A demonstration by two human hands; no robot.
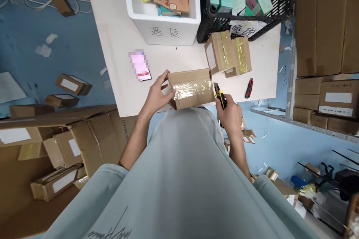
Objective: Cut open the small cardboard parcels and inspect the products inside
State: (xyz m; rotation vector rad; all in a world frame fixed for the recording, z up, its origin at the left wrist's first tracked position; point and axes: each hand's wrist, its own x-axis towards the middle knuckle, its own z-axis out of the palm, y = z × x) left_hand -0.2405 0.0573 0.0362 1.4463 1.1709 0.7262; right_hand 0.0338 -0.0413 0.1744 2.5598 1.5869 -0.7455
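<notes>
A brown cardboard box [193, 100] sealed with shiny clear tape lies at the table's front edge, close to my body. My left hand [159, 95] grips its left end, fingers at the far corner and thumb on the near side. On the other side, my right hand [230, 114] is closed round a black and yellow box cutter [220, 96]. The cutter's front end is beside the box's right end; I cannot tell whether they touch. Two more taped boxes, a nearer one [220, 53] and one beside it [241, 56], lie behind to the right.
A white foam bin [171, 33] with booklets and a black crate [218, 22] with green boxes stand at the back. A phone [141, 66] lies left, a red and black cutter [248, 88] right. A large carton [95, 145] of parcels stands left; shelved boxes [336, 97] are right.
</notes>
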